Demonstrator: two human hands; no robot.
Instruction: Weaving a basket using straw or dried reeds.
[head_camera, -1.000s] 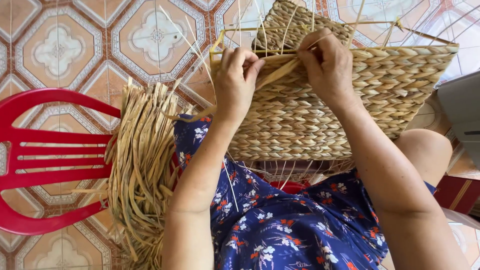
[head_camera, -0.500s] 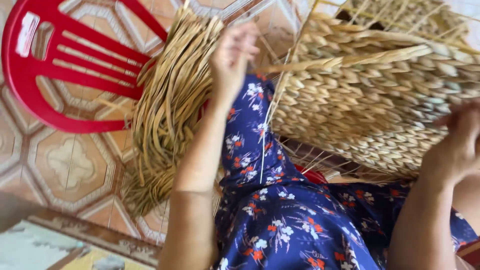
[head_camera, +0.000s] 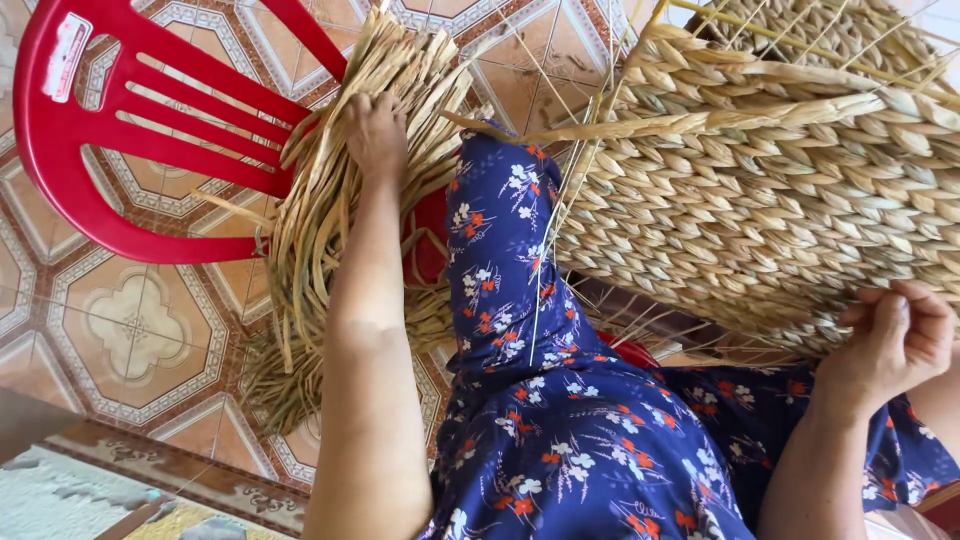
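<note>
A large woven straw basket (head_camera: 770, 190) rests on my lap, tilted, with thin wire-like stakes sticking up at its top. My right hand (head_camera: 893, 345) grips the basket's lower edge at the right. My left hand (head_camera: 376, 135) reaches down to the left into a bundle of dried straw strands (head_camera: 330, 220) that lies draped beside my knee, its fingers closed among the strands. My legs are covered by a dark blue flowered cloth (head_camera: 560, 440).
A red plastic chair (head_camera: 130, 130) stands at the upper left, with the straw bundle leaning against it. Patterned floor tiles (head_camera: 130, 330) lie underneath. A mat edge (head_camera: 120, 495) shows at the bottom left.
Both hands were weaving at the basket's top edge. My left hand left it and went down into the straw bundle, my right hand dropped to the basket's lower edge, and the view swung left.
</note>
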